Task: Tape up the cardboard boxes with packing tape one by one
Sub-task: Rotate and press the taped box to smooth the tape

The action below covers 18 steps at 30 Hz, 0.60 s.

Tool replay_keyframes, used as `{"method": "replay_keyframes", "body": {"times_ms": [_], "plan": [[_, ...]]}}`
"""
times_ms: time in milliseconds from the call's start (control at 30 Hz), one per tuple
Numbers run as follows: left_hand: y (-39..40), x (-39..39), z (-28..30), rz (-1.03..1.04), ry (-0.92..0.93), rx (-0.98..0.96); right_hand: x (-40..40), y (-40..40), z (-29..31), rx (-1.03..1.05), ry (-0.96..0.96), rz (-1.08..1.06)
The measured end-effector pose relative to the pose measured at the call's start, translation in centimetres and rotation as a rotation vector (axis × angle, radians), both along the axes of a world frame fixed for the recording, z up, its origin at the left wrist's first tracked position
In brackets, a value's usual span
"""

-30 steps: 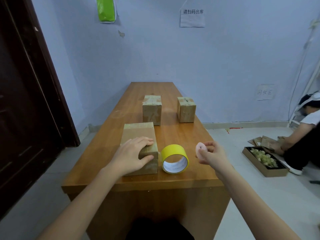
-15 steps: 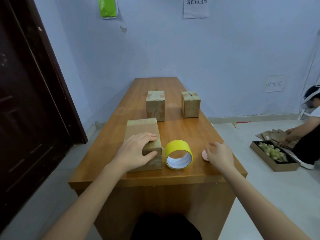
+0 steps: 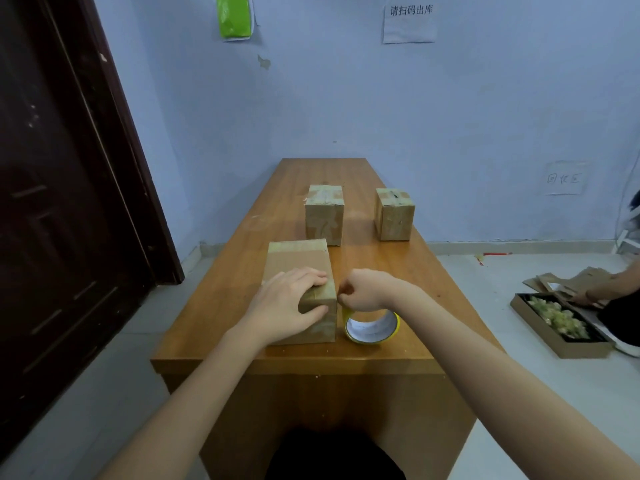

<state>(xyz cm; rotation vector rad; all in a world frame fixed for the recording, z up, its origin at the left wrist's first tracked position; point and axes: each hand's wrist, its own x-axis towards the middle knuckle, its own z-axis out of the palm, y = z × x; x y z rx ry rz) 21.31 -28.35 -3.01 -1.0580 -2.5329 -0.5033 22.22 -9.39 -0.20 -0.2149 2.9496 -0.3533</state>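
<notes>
A long cardboard box (image 3: 294,261) lies near the front edge of the wooden table (image 3: 398,271), with tape across its far end. My left hand (image 3: 287,303) rests on its near right corner, fingers flat on top and thumb against the front face. A yellow tape roll (image 3: 372,329) stands on edge just right of the box. My right hand (image 3: 367,289) is curled above the roll, its fingertips pinching at the roll's top beside the box's upper right edge. Two taped boxes, one on the left (image 3: 323,220) and one on the right (image 3: 394,216), stand upright farther back.
A dark door (image 3: 69,202) fills the left side. On the floor at right, another person (image 3: 620,306) sits by a flat carton of pale pieces (image 3: 561,327) and folded cardboard (image 3: 568,282). Paper notices hang on the blue wall.
My right hand set a small pink object down on the table's right side, then moved left and curled over the tape roll. My left hand stayed on the box.
</notes>
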Motion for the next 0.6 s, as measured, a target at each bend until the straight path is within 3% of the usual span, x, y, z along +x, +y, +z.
{"method": "replay_keyframes", "body": {"times_ms": [267, 600], "plan": [[0.1, -0.3, -0.2, 0.002, 0.02, 0.0, 1.1, 2.0, -0.3, -0.285, 0.015, -0.014], [0.2, -0.2, 0.0, 0.018, 0.017, 0.006, 2.5, 1.6, -1.2, -0.41, 0.108, -0.185]]}}
